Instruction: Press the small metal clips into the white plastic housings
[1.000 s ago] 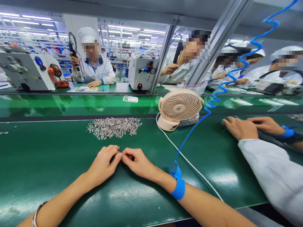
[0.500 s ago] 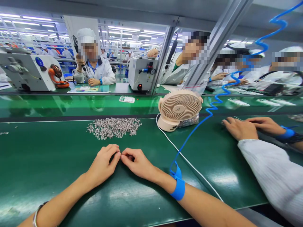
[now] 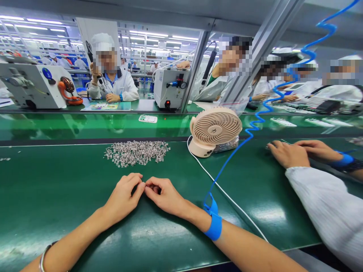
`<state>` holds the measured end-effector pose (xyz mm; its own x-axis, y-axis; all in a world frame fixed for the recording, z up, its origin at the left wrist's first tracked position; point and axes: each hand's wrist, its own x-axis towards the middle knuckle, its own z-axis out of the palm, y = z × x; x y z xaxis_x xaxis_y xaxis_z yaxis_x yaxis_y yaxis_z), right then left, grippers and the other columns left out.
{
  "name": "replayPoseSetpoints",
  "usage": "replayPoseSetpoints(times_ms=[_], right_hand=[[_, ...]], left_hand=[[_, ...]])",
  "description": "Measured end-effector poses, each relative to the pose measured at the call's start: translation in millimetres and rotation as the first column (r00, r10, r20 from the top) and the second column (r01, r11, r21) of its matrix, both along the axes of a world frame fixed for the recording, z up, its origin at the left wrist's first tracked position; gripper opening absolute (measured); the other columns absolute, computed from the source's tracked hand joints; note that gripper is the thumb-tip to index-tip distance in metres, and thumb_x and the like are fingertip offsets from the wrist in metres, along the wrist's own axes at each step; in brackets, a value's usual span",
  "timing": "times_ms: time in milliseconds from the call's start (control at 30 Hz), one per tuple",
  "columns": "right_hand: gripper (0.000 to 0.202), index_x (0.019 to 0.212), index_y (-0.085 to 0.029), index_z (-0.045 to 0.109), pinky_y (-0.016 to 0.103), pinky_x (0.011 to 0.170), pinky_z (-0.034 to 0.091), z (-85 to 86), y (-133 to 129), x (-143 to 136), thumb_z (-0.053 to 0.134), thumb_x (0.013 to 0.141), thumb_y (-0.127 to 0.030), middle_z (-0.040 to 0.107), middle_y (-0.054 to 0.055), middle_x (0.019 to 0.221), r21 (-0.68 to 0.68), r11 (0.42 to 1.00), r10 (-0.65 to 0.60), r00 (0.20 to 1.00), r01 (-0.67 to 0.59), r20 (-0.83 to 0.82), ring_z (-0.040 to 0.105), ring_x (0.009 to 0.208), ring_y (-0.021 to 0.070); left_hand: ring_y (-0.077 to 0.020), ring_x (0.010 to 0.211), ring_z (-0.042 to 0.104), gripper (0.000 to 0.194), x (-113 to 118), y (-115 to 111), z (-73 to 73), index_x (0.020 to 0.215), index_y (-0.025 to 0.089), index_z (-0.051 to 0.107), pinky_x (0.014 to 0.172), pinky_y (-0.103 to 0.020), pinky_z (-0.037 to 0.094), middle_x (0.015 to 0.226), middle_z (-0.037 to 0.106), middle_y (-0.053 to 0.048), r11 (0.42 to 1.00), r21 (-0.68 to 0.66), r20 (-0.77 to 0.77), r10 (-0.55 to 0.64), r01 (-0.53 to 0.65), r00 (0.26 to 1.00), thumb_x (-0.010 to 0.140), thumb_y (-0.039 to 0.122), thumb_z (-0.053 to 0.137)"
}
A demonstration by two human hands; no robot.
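My left hand (image 3: 124, 194) and my right hand (image 3: 164, 194) meet fingertip to fingertip above the green work surface (image 3: 159, 245). Both have thumb and fingers pinched together; whatever they hold is too small to make out. Just beyond them lies a pile of small shiny metal parts (image 3: 137, 153). A blue wrist strap (image 3: 213, 223) circles my right wrist, with a coiled blue cord (image 3: 227, 164) running from it up to the right. On my left wrist is a silver bangle (image 3: 43, 258).
A beige fan (image 3: 215, 130) stands behind my right hand, its white cable (image 3: 232, 204) crossing the table. A clear bag of parts (image 3: 227, 144) sits behind it. At right, a co-worker's hands (image 3: 289, 154) work close by. Circuit boards (image 3: 148, 118) lie on the green conveyor (image 3: 113, 126).
The circuit boards on the conveyor have shifted a little to the left. My hands stay pinched together in nearly the same place. The blue cord has swung slightly left.
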<state>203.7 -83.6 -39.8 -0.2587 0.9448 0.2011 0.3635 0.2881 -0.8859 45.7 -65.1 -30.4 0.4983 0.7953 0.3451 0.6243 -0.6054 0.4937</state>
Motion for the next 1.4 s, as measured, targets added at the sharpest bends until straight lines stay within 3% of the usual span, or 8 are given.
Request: replayPoseSetpoints(times_ms=[367,900,1400], right_hand=[[0.016,0.067,-0.016,0.055,0.019,0.050,0.032,-0.6,0.9,-0.4,0.048,0.079,-0.023,0.046,-0.005,0.056,-0.007,1.000,-0.013,1.000,0.013,-0.006,0.037,0.052,0.0062],[0.021,0.062,-0.016,0.050,0.020,0.049,0.029,-1.4,1.1,1.0,0.044,0.080,-0.024,0.040,-0.005,0.054,0.016,1.000,-0.005,1.000,0.005,-0.009,0.032,0.052,0.0064],[0.020,0.064,-0.016,0.054,0.019,0.049,0.032,-0.3,-0.2,0.6,0.046,0.081,-0.024,0.047,-0.004,0.056,0.043,0.999,-0.015,1.000,0.014,0.021,0.037,0.053,0.0063]], left_hand=[[-0.0174,0.088,0.057,0.023,-0.8,-0.1,-1.6,0.099,0.021,0.056,0.080,-0.034,0.046,0.100,0.063,-0.004,0.999,-0.048,0.021,-0.001,0.002,1.000,0.089,0.029,0.037],[-0.0186,0.093,0.059,0.027,-0.7,-0.4,-2.1,0.078,0.020,0.060,0.080,-0.033,0.047,0.099,0.065,-0.005,1.000,-0.009,0.001,-0.020,0.020,1.000,0.089,0.031,0.037],[-0.0176,0.087,0.059,0.030,-0.2,0.7,-2.3,0.077,0.020,0.060,0.078,-0.033,0.047,0.094,0.066,-0.005,1.000,-0.001,-0.001,-0.020,0.020,1.000,0.090,0.031,0.034]])
